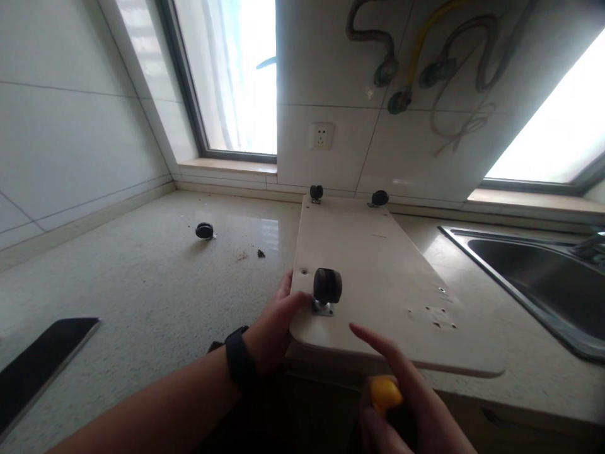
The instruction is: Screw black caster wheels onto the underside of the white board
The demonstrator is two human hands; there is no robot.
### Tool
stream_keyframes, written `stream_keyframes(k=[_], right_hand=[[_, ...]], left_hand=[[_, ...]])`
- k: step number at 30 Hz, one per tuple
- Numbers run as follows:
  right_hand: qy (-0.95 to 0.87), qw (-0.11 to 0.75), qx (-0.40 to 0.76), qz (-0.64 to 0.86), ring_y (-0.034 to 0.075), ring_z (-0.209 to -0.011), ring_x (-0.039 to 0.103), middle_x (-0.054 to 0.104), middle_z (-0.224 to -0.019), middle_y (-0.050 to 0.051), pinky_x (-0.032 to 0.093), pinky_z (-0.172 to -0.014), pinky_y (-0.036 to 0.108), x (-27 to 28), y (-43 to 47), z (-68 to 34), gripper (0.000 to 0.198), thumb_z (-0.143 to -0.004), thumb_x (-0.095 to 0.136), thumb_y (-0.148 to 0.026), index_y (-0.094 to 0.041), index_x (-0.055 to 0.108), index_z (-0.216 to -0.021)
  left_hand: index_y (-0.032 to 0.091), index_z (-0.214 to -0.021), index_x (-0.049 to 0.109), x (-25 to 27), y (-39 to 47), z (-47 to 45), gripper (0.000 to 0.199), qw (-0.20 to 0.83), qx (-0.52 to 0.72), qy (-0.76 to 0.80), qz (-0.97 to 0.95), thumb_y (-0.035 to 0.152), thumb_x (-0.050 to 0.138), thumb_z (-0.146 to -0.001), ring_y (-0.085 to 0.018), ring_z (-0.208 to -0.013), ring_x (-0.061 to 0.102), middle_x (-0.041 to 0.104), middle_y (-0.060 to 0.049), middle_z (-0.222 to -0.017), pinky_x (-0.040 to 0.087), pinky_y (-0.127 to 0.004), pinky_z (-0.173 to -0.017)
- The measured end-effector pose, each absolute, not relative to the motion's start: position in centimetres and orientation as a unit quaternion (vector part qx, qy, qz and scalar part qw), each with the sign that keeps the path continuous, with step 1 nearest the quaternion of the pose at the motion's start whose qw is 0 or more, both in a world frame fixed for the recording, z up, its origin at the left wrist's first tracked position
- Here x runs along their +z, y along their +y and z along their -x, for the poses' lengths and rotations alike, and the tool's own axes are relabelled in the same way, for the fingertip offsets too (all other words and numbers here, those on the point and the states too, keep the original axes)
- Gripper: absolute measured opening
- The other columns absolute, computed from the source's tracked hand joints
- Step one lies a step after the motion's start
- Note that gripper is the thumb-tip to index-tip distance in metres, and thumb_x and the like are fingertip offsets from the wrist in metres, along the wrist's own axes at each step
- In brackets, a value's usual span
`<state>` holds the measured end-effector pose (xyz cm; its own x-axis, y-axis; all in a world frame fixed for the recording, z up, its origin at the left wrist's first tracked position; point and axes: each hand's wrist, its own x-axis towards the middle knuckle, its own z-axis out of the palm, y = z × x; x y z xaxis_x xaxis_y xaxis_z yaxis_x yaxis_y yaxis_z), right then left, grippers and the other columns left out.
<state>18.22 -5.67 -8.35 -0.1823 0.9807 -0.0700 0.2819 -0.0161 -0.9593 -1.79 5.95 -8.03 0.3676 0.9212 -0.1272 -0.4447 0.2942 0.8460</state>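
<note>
A cream-coloured board [363,252] lies on the counter, its front edge at the counter's edge. My left hand [276,321] grips the board's near left corner, thumb close to the metal plate of a black caster wheel [327,287]. Two more casters, a left one [316,191] and a right one [379,198], stand at the far end. Several small holes [442,317] mark the near right corner. Low in front of the board, my right hand [406,391] holds a yellow-ended tool [386,392] with its index finger stretched out; the rest of the tool is hidden.
A loose caster [205,231] and a small pile of dark screws [261,253] lie on the counter [155,284] to the left. A dark flat panel [45,359] is at the near left. The sink [529,284] borders the right side. Hoses and a socket [322,135] are on the wall.
</note>
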Motion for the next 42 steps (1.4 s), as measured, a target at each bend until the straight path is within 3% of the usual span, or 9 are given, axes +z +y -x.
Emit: stream_keyframes(k=[3,6,8,11,15,23,35,38,42], right_hand=[[-0.627,0.366,0.455,0.516,0.024,-0.068,0.068,0.066,-0.078,0.004,0.058,-0.056,0.034,-9.5,-4.0,-16.4,0.078,-0.089,0.058,-0.041,-0.037,0.029,-0.162],[-0.665,0.368,0.408,0.506,0.028,-0.102,0.072,0.072,-0.111,0.011,0.060,-0.087,0.042,-10.3,-3.2,-15.7,0.079,-0.089,0.057,-0.032,-0.033,0.025,-0.162],[-0.679,0.383,0.373,0.502,0.029,-0.118,0.067,0.065,-0.134,0.015,0.056,-0.099,0.044,-10.6,-3.3,-15.1,0.080,-0.090,0.056,-0.029,-0.031,0.021,-0.162],[-0.675,0.413,0.324,0.518,0.029,-0.130,0.060,0.054,-0.150,0.014,0.050,-0.108,0.047,-10.8,-3.5,-14.3,0.076,-0.092,0.053,-0.029,-0.032,0.021,-0.160],[-0.687,0.399,0.314,0.519,0.028,-0.137,0.055,0.052,-0.154,0.012,0.051,-0.108,0.045,-11.0,-3.5,-14.0,0.074,-0.093,0.051,-0.028,-0.034,0.019,-0.160],[-0.698,0.394,0.303,0.515,0.028,-0.137,0.057,0.053,-0.154,0.014,0.055,-0.104,0.041,-11.5,-3.8,-14.1,0.079,-0.094,0.052,-0.026,-0.031,0.013,-0.162],[-0.699,0.416,0.308,0.494,0.027,-0.143,0.050,0.046,-0.158,0.015,0.047,-0.112,0.044,-11.3,-3.6,-13.9,0.080,-0.092,0.054,-0.022,-0.029,0.013,-0.161],[-0.685,0.417,0.321,0.504,0.026,-0.133,0.059,0.055,-0.149,0.015,0.050,-0.108,0.044,-11.4,-3.9,-14.1,0.074,-0.091,0.054,-0.025,-0.030,0.020,-0.157],[-0.654,0.371,0.372,0.544,0.025,-0.105,0.072,0.071,-0.122,0.013,0.056,-0.097,0.044,-11.3,-4.4,-14.0,0.070,-0.090,0.053,-0.028,-0.028,0.028,-0.155]], left_hand=[[0.027,-0.137,0.047,-8.4,6.1,1.8,0.065,0.735,0.469,0.331,-0.361,0.024,0.071,-0.077,-0.024,-0.089,0.068,0.069,-0.008,-0.111,0.052,-0.034,-0.076],[0.027,-0.140,0.045,-8.5,6.1,1.7,0.071,0.734,0.476,0.337,-0.348,0.023,0.075,-0.075,-0.023,-0.088,0.067,0.068,-0.009,-0.113,0.051,-0.032,-0.074],[0.025,-0.141,0.044,-8.4,6.0,1.6,0.073,0.732,0.474,0.344,-0.347,0.023,0.076,-0.076,-0.022,-0.087,0.067,0.068,-0.009,-0.112,0.051,-0.032,-0.074],[0.023,-0.143,0.043,-7.8,5.8,1.5,0.071,0.728,0.473,0.352,-0.350,0.023,0.074,-0.079,-0.020,-0.083,0.066,0.068,-0.009,-0.108,0.050,-0.031,-0.075],[0.022,-0.144,0.043,-7.4,5.7,1.5,0.072,0.728,0.473,0.349,-0.354,0.022,0.074,-0.079,-0.019,-0.082,0.065,0.068,-0.009,-0.109,0.050,-0.032,-0.078],[0.020,-0.144,0.046,-7.3,5.9,1.6,0.072,0.726,0.471,0.350,-0.358,0.022,0.076,-0.078,-0.021,-0.085,0.066,0.069,-0.010,-0.107,0.049,-0.033,-0.081],[0.020,-0.144,0.045,-7.3,5.9,1.6,0.071,0.722,0.471,0.354,-0.364,0.023,0.076,-0.080,-0.022,-0.086,0.067,0.070,-0.009,-0.106,0.051,-0.031,-0.076],[0.020,-0.141,0.048,-7.4,6.0,1.6,0.069,0.718,0.470,0.360,-0.367,0.024,0.077,-0.078,-0.022,-0.086,0.067,0.070,-0.010,-0.111,0.051,-0.031,-0.076],[0.020,-0.142,0.047,-7.4,5.8,1.6,0.070,0.723,0.474,0.349,-0.363,0.024,0.076,-0.079,-0.021,-0.086,0.067,0.070,-0.010,-0.113,0.051,-0.031,-0.077]])
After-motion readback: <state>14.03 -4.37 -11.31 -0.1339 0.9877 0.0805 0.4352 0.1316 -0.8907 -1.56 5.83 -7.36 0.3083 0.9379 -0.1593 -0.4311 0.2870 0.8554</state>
